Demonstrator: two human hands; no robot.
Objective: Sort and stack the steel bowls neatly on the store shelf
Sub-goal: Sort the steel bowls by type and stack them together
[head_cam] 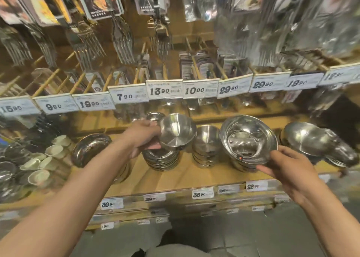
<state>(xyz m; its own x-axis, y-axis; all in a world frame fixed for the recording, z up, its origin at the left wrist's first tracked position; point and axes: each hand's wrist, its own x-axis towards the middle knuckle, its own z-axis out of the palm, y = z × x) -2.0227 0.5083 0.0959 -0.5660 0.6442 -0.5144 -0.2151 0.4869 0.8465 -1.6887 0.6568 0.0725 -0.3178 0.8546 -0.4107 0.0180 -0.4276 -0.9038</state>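
My left hand [143, 137] grips a small steel bowl [177, 131] by its rim, tilted toward me just above a stack of shallow steel bowls [162, 159]. My right hand [286, 166] holds the near rim of a large steel bowl [248, 139], tilted on top of a stack of the same size. Between the two stands a stack of small deep bowls [206, 145]. More steel bowls lean at the far right [315, 141] and at the left [89, 149]. All of them stand on the wooden shelf [187, 175].
White ceramic cups [48, 157] and dark dishes fill the shelf's left end. Price tags [165, 91] line the rail above, with packs of forks [122, 40] and spoons hanging over it. A lower shelf edge carries more tags [202, 194].
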